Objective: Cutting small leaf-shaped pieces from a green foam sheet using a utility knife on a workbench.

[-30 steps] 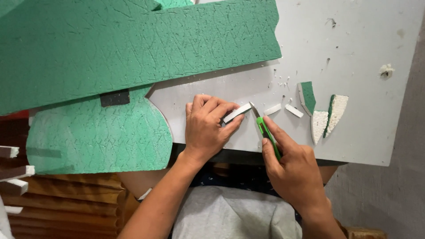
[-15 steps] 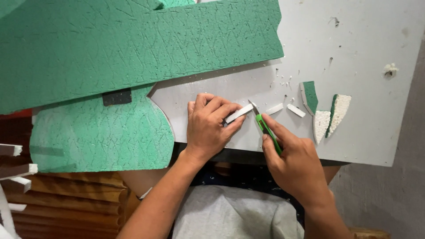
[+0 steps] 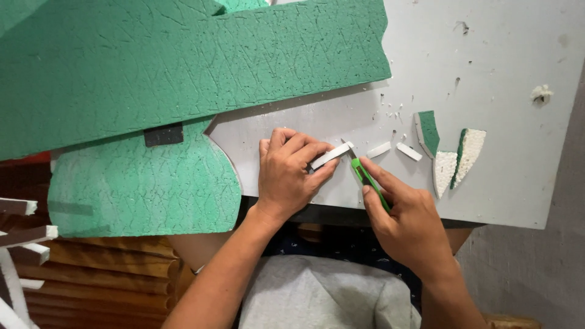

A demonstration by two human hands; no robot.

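My left hand [image 3: 291, 173] presses a thin white foam strip [image 3: 332, 155] down on the grey board [image 3: 487, 67], fingers curled over its left end. My right hand [image 3: 407, 220] grips a green utility knife [image 3: 367, 178]; its blade tip touches the strip's right end. Two short white foam offcuts [image 3: 393, 150] lie just right of the blade.
A large green textured foam sheet [image 3: 183, 67] covers the upper left, with a rounded green foam piece [image 3: 146, 189] under it. Green-and-white wedge scraps [image 3: 448, 152] lie at the right. White crumbs dot the board. Brown-and-white strips [image 3: 21, 228] stick in at the left edge.
Both hands stay almost in place; the knife blade sits at the strip's end as before. The view shifts slightly.
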